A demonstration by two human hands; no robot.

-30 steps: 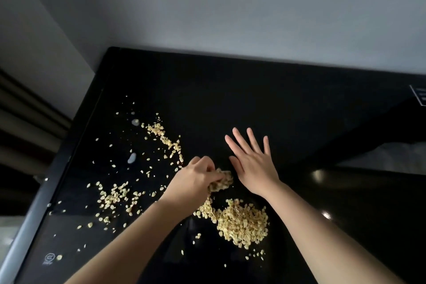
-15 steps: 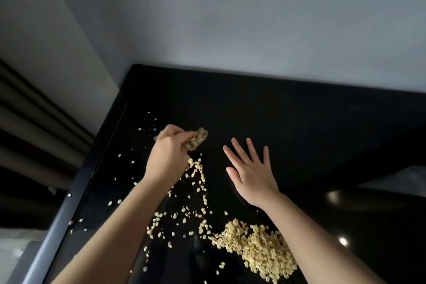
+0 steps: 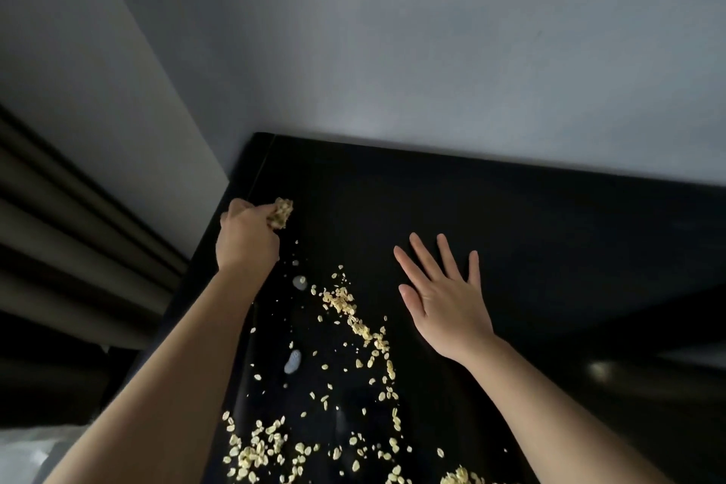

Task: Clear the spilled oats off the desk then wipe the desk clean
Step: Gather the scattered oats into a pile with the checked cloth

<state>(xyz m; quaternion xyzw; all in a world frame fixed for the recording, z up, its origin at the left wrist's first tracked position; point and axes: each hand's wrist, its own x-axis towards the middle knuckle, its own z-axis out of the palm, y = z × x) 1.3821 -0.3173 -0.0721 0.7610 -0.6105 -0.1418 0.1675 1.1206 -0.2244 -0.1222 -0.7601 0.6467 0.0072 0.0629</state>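
Oats (image 3: pixel 355 320) lie in a loose trail on the dark surface (image 3: pixel 530 232), between the two hands and nearer the body than either set of fingers. Left hand (image 3: pixel 247 238): fingers curled, pinching a clump (image 3: pixel 283 211) of gathered oats near the far left corner, probably to carry it off. Right hand (image 3: pixel 446 299): fingers (image 3: pixel 420 253) spread flat on the surface, seemingly as a brace or stop. Pale droplets (image 3: pixel 292 361) lie left of the trail, so wiping remains to be done.
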